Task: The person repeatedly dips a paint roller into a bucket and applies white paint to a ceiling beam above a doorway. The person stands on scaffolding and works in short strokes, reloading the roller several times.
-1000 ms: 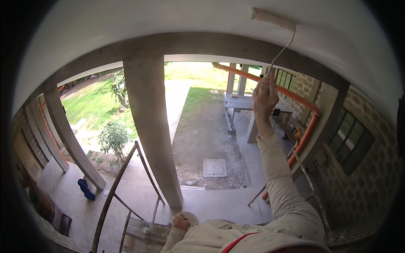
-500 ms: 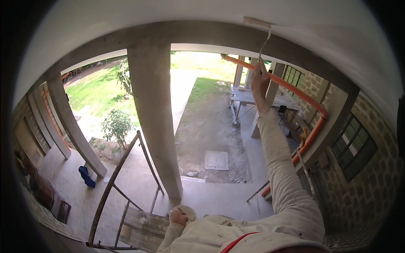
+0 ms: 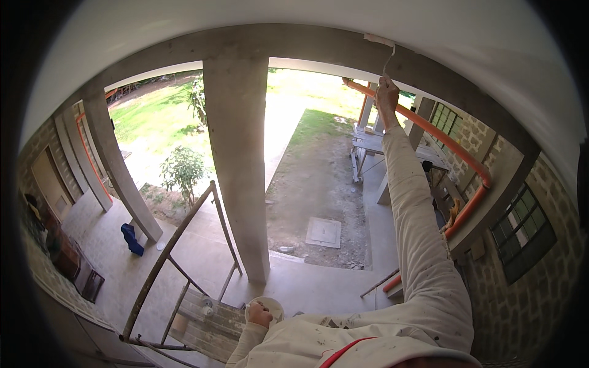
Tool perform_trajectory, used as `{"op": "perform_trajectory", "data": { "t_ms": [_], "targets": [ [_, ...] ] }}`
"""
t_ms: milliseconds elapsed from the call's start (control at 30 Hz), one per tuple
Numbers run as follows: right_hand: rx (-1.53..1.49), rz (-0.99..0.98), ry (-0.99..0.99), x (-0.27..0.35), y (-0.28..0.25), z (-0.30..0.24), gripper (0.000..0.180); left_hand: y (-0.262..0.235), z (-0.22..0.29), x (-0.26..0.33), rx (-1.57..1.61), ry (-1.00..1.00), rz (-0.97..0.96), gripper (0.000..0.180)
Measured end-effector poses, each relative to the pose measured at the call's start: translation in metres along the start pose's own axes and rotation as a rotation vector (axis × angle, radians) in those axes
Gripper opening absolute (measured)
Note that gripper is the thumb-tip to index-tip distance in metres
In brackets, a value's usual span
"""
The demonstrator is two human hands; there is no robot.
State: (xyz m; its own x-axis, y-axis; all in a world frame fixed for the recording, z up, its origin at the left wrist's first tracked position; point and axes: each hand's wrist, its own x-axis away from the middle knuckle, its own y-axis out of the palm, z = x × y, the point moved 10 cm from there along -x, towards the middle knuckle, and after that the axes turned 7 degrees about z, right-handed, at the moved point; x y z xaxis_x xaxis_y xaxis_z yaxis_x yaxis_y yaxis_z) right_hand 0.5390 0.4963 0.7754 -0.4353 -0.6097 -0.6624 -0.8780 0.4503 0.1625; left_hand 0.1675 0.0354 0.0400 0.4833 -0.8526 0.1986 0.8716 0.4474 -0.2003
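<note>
My right hand (image 3: 387, 98) is raised at arm's length, its fingers closed round the handle of a small paint roller (image 3: 378, 40). The roller's pale cover lies along the line where the white ceiling (image 3: 294, 11) meets the grey concrete beam (image 3: 307, 44); whether it touches the ceiling or the beam I cannot tell. Low down near my body, my left hand (image 3: 260, 314) grips the rim of a round white tub (image 3: 273, 306). What is inside the tub is mostly hidden. Paint specks mark my pale sleeves.
A scaffold frame (image 3: 167, 257) with a wooden plank platform (image 3: 208, 322) stands at lower left. A concrete column (image 3: 236, 153) rises ahead. An orange pipe (image 3: 451, 142) runs on the right, near a barred window (image 3: 521, 230). A blue item (image 3: 131, 239) is on the floor below.
The roller has shifted from the ceiling toward the beam and now overlaps the beam's upper edge. The view has turned slightly left. My left hand keeps its hold on the tub.
</note>
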Motion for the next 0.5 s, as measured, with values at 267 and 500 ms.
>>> {"op": "perform_trajectory", "data": {
  "t_ms": [267,500],
  "targets": [
    [-0.347,-0.041,-0.039,0.082,-0.030,-0.035,0.044,0.004,-0.008,0.000,0.399,-0.207,-0.020,0.037],
    [-0.482,-0.053,-0.118,0.165,-0.074,-0.109,0.042,-0.004,0.003,-0.006,-0.150,0.111,-0.075,0.040]
  ]
}}
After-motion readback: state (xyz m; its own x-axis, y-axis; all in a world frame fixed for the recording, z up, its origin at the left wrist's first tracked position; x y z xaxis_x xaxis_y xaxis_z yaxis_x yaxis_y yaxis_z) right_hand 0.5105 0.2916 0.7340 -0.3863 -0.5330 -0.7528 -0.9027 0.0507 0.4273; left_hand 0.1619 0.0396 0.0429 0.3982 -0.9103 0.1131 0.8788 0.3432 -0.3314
